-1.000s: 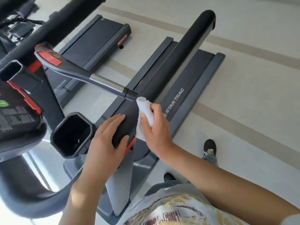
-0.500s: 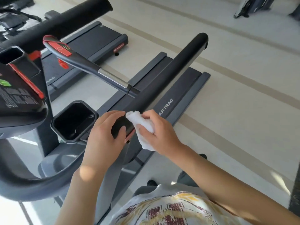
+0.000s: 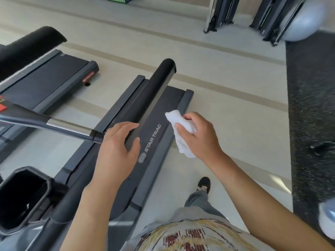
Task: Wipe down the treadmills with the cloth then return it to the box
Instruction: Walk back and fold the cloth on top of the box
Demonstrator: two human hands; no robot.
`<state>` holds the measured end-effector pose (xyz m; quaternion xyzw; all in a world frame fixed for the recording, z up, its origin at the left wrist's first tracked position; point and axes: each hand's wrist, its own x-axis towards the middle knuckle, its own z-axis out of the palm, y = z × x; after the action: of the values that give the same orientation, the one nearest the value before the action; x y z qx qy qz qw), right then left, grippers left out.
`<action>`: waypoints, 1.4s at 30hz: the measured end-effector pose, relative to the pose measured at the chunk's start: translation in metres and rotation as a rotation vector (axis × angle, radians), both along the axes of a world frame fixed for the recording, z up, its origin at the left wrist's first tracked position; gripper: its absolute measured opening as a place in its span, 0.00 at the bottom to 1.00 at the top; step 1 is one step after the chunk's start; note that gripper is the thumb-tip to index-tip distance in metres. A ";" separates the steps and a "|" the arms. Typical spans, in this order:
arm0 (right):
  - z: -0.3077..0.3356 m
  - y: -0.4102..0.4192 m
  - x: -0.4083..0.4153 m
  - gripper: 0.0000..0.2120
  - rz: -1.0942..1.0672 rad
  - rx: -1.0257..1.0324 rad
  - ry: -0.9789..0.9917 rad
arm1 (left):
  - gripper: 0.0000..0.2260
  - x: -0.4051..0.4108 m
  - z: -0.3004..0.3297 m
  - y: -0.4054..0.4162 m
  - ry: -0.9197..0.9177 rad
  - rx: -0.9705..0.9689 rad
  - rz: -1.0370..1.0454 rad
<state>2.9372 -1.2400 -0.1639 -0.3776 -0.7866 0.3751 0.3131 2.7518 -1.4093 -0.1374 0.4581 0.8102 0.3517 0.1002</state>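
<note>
The nearer treadmill (image 3: 154,140) runs away from me, its black padded side rail (image 3: 154,91) slanting up the middle. My left hand (image 3: 117,147) rests on the near part of that rail, fingers loosely curled over it. My right hand (image 3: 197,134) holds a crumpled white cloth (image 3: 179,131) in the air to the right of the rail, over the deck's right edge, not touching the rail. A silver and black handle bar (image 3: 67,126) meets the rail just left of my left hand. No box is recognisable.
A second treadmill (image 3: 54,77) lies to the left. A black cup holder (image 3: 23,198) is at lower left. Dark rubber matting (image 3: 311,124) covers the floor at right, with gym frames (image 3: 223,13) and a grey exercise ball (image 3: 306,19) beyond. My shoe (image 3: 204,184) is on the beige floor.
My right hand has lifted the cloth off the rail and moved right, away from it. My left hand slid a little farther along the rail. My view has tilted up toward the room.
</note>
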 end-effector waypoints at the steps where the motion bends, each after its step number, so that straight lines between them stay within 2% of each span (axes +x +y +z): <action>1: 0.001 0.011 0.005 0.05 -0.024 0.005 0.003 | 0.17 0.000 0.000 0.012 0.008 -0.009 -0.012; 12: 0.005 0.159 0.053 0.05 -0.205 -0.054 -0.001 | 0.16 0.012 0.008 0.172 0.040 -0.049 -0.098; 23: 0.021 0.331 0.106 0.06 -0.249 -0.077 0.050 | 0.16 0.058 0.030 0.353 0.062 0.001 -0.136; 32: 0.012 0.414 0.155 0.04 -0.351 -0.126 0.125 | 0.15 0.095 0.038 0.464 0.080 -0.004 -0.247; 42: 0.000 0.505 0.158 0.05 -0.459 -0.138 0.082 | 0.15 0.085 0.021 0.588 0.049 -0.024 -0.339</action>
<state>3.0950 -0.7348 -0.1635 -0.5514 -0.6393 0.3622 0.3951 2.8366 -0.8209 -0.1162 0.5954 0.7277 0.3087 0.1441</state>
